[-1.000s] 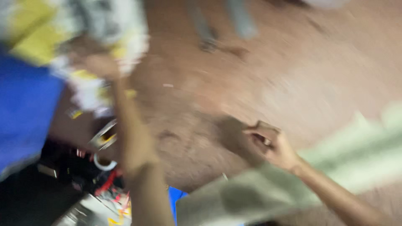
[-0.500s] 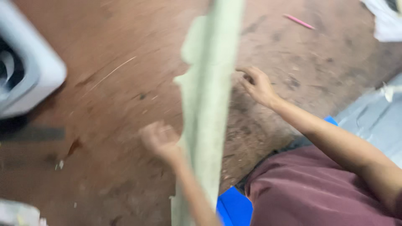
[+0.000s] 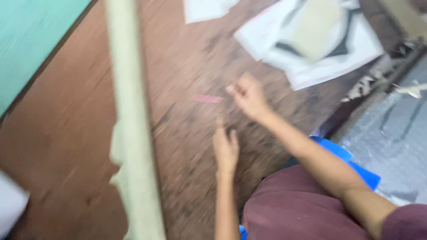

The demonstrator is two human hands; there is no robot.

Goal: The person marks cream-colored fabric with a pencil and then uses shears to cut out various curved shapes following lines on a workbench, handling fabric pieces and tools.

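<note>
The picture is blurred by motion. My left hand (image 3: 226, 150) lies flat on the brown worktop (image 3: 187, 58), fingers stretched forward, holding nothing. My right hand (image 3: 249, 95) is farther out, fingers bunched together at the tips; the blur hides whether anything small is pinched in them. A short pink strip (image 3: 207, 98) lies on the worktop just left of the right hand, apart from it. A long pale green strip (image 3: 131, 133) runs from top to bottom, left of both hands and touched by neither.
White sheets with dark and tan shapes (image 3: 311, 40) lie at the far right of the worktop. A teal surface (image 3: 35, 40) borders the top left. A blue object (image 3: 356, 166) and grey floor (image 3: 391, 138) show at the right, beside my maroon clothing.
The view has swung. The pale strip now lies left of both hands instead of between them. My left hand has flattened on the worktop and the right hand reaches farther out.
</note>
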